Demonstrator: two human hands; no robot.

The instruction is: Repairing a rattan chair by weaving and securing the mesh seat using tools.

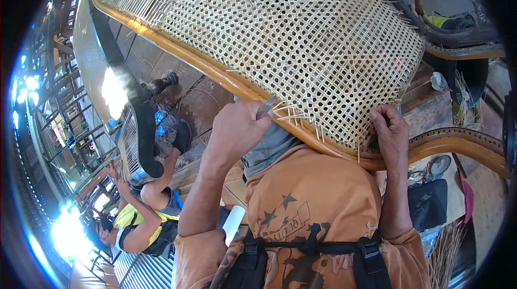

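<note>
In front of me lies a woven cane panel [301, 36] with an open lattice of pale strands, set in a curved, varnished wooden frame [199, 64]. My left hand [237, 132] is closed in a fist at the near rail. Out of it sticks a short grey metal blade [265, 107], its tip by the panel's edge; the handle is hidden in my fingers. Several loose cane ends [291, 112] poke up beside the blade. At the panel's right corner, my right hand [391, 127] has thumb and fingers curled together against the weave. What they pinch, if anything, is hidden.
To the left, a person in a yellow top [126, 218] works beside a dark-framed cane piece [141, 133]. A wooden arm with a row of holes [458, 141] curves out at right. Bundled cane strands [446, 248] stand at lower right, near a dark flat pad [427, 203].
</note>
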